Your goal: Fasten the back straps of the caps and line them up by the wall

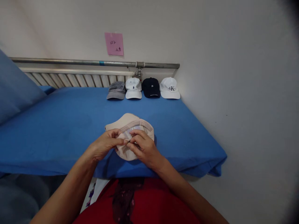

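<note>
A beige cap [127, 123] lies upside down on the blue bed [65, 130], near its front edge, with the inner band showing. My left hand [106, 146] and my right hand [142, 147] meet over the cap's back. The fingers of both hands are pinched together on the cap's rear strap at its middle. The strap itself is mostly hidden under my fingers.
At the far end of the bed a grey cap [116, 91], a white cap [133, 88], a dark navy cap [151, 87] and a white cap with a logo [170, 88] stand in a row below a metal rail [93, 63]. A blue pillow [16, 90] lies at the left. A pink note [114, 44] hangs on the wall.
</note>
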`<state>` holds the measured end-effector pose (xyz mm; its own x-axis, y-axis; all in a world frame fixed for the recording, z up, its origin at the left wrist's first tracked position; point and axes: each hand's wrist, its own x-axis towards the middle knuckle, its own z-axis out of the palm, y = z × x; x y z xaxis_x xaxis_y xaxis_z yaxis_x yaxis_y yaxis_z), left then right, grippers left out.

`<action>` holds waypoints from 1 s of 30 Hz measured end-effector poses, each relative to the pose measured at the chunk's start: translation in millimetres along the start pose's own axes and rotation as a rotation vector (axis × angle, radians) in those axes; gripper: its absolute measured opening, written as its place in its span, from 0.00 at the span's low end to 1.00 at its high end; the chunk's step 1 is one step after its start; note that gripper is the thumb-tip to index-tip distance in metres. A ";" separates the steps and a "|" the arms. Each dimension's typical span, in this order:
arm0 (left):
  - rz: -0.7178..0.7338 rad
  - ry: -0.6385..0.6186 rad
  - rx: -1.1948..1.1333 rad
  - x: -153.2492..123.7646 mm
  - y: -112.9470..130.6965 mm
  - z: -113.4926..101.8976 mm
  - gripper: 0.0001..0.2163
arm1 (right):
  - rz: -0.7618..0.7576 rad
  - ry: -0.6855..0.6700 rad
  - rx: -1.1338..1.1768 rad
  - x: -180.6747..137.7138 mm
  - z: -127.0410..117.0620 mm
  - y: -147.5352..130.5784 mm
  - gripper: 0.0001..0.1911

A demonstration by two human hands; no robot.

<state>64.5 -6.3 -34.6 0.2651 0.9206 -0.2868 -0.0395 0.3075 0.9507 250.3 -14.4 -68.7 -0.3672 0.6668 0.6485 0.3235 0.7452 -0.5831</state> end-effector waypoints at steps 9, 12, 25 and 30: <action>-0.016 0.035 -0.018 -2.9 2.7 2.5 0.16 | -0.004 -0.082 0.064 -1.9 -7.5 0.2 0.04; -0.016 0.016 -0.010 -2.6 0.2 0.5 0.15 | 0.051 -0.090 0.095 -2.0 -7.8 1.3 0.03; -0.030 -0.009 0.005 -5.5 -2.8 -4.1 0.16 | 0.170 -0.141 0.073 5.4 -4.2 3.2 0.12; -0.004 -0.033 0.063 -5.6 -4.2 -8.6 0.16 | 0.303 -0.213 0.167 8.6 -10.8 -2.3 0.06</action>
<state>54.9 -10.7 -37.9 0.2972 0.9106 -0.2873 0.0219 0.2943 0.9555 255.8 -10.3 -56.6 -0.4554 0.8270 0.3296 0.3049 0.4927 -0.8150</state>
